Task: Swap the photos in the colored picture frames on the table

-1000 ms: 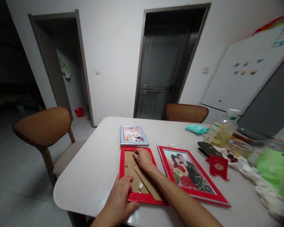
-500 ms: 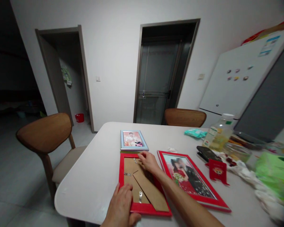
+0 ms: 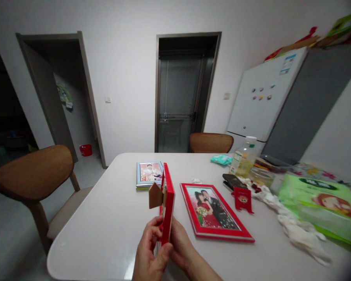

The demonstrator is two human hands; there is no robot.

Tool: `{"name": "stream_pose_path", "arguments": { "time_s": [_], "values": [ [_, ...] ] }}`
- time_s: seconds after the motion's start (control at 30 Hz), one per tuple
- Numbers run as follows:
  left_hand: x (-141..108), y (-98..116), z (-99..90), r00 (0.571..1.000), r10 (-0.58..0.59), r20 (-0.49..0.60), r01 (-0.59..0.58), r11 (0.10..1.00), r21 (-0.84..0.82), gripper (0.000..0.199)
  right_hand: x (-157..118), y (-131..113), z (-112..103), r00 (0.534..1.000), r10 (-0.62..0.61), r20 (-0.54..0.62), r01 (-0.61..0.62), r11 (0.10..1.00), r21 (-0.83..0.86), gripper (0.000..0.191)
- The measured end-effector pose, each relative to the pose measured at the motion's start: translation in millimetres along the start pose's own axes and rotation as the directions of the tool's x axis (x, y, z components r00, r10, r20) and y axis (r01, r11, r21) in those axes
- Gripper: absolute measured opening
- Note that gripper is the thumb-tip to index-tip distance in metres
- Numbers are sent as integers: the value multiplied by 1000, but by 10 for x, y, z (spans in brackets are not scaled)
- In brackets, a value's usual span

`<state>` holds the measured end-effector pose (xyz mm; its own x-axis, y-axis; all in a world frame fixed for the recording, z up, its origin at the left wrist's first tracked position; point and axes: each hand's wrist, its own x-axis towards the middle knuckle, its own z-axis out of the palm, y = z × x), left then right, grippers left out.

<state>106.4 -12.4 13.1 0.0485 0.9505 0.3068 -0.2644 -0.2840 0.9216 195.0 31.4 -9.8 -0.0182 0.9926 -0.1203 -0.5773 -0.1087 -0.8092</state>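
A red picture frame (image 3: 169, 199) stands on edge in front of me, held up with its narrow side toward me. Its brown cardboard stand (image 3: 155, 196) sticks out to the left. My left hand (image 3: 151, 248) grips the lower near part, thumb on the edge and fingers on the back side. From the right, my right hand (image 3: 179, 242) is closed on the lower part too, its fingers partly hidden behind the frame. A second red picture frame (image 3: 248, 237) with a photo of a couple lies face up to the right. Behind, a light blue picture frame (image 3: 138, 175) lies flat, partly covered.
To the right are a green tissue pack (image 3: 324, 195), crumpled white tissue (image 3: 298, 236), a small red card-like item (image 3: 242, 199), a dark phone-like object (image 3: 234, 182), a bottle (image 3: 243, 158), a clear bowl (image 3: 261, 177) and a turquoise packet (image 3: 221, 159). Wooden chairs (image 3: 32, 168) stand at the table (image 3: 105, 218).
The red frame that lay back side up on the table has been lifted and turned on edge. My right hand moved from its far edge to its lower right side. The view swung right.
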Motion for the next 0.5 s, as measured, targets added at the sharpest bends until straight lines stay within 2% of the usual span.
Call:
{"name": "stream_pose_path", "arguments": {
  "time_s": [0.07, 0.13, 0.23, 0.33, 0.4, 0.5],
  "values": [
    [69, 26, 53, 999, -7, -47, 5, 999, -39, 40, -14, -93, -3, 994, -85, -64, 90, 992, 84, 44],
    [185, 96, 76, 997, -24, -76, 19, 998, -60, 51, 4, -280, -121, 980, -161, -118, 170, 982, 76, 51],
    [350, 181, 133, 997, -60, -48, 57, 996, -71, 51, 62, -651, -431, 969, -197, -147, 182, 977, -111, 57],
    [423, 86, 256, 994, -96, 54, 100, 993, -67, 51, 136, -1049, -804, 965, -192, -176, 114, 918, -379, 60],
    [426, -75, 366, 978, -135, 158, 144, 988, -48, 44, 197, -1289, -1067, 958, -217, -188, 72, 816, -574, 59],
    [411, -325, 547, 948, -167, 272, 171, 985, 9, 30, 307, -1543, -1458, 946, -277, -170, 13, 557, -830, 54]
  ]
}}
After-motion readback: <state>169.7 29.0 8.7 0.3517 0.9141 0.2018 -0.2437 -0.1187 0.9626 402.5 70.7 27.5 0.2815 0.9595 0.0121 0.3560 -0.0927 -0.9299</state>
